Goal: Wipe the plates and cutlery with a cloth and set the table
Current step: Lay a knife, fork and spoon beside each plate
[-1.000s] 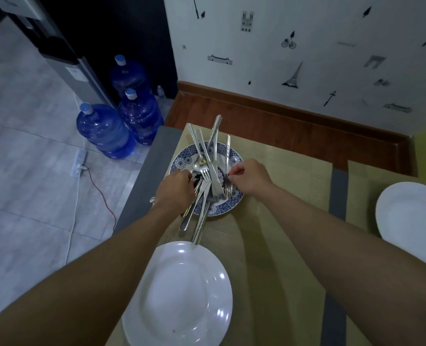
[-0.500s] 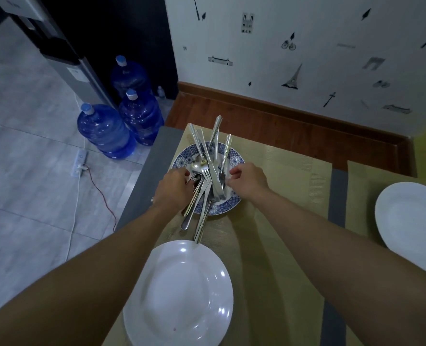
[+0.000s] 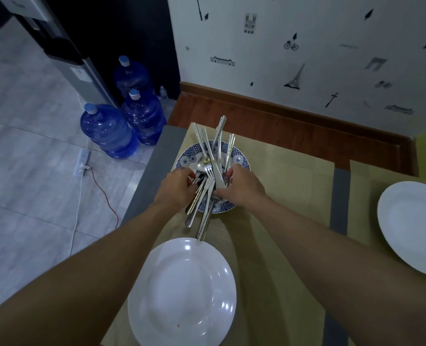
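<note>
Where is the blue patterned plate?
Head view: the blue patterned plate, under steel cutlery, sits at the tan placemat's far-left corner, beyond the near white plate.

Domestic dining corner, by the look of it. Table [image 3: 152, 171] laid with woven placemats [image 3: 281, 196], white dinner plates [image 3: 182, 295], and a blue-patterned plate [image 3: 189, 156] heaped with cutlery [image 3: 213, 156]. Wallpaper [image 3: 306, 33] shows small prints: Eiffel Tower [image 3: 294, 77], bicycle [image 3: 291, 44]. Pale tiled floor [image 3: 32, 146] alongside. Three blue water jugs [image 3: 107, 131] stand by a dispenser [image 3: 64, 53], with a power strip [image 3: 82, 162] on the tiles.
</note>
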Motion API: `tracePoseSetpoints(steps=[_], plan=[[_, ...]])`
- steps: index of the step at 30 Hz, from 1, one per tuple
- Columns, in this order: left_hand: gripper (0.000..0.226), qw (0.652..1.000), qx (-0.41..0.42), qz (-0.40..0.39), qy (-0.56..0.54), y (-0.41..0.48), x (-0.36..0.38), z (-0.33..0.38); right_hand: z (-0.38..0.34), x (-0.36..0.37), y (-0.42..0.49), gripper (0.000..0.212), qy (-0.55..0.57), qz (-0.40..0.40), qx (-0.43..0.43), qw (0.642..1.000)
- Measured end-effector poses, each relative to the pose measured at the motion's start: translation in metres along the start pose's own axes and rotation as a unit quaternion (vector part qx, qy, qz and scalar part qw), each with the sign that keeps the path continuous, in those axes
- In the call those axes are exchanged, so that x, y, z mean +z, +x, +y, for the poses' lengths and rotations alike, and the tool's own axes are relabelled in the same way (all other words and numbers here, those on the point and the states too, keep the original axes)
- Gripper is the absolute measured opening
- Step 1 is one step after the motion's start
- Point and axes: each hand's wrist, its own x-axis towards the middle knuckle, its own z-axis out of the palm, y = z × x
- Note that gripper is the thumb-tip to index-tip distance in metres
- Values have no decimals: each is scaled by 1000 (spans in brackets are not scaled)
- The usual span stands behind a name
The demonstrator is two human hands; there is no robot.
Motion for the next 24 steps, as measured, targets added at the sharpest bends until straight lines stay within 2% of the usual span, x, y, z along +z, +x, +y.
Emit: tracePoseSetpoints(steps=[4,7,9,13,17,19,24], plan=[[25,1000,0,-8,-6,0,0,-1,5,2,0,30,13,27,-8,1000],[25,1000,-2,-9,-8,0,1,-1,9,5,-6,14,34,-11,-84,996],[26,1000,-3,-10,-10,-1,1,0,11,10,-14,16,30,-59,-135,989],[27,1000,11,1,4,-2,0,1,12,13,-23,27,1,-81,-201,976],[26,1000,23,3,11,-4,-2,0,8,11,-30,38,-75,-107,-261,957],[25,999,27,0,21,-4,-2,-1,7,9,-34,39,-84,-112,-273,952],[27,999,35,0,29,-5,-2,-1,12,10,-38,27,-66,-100,-256,959]])
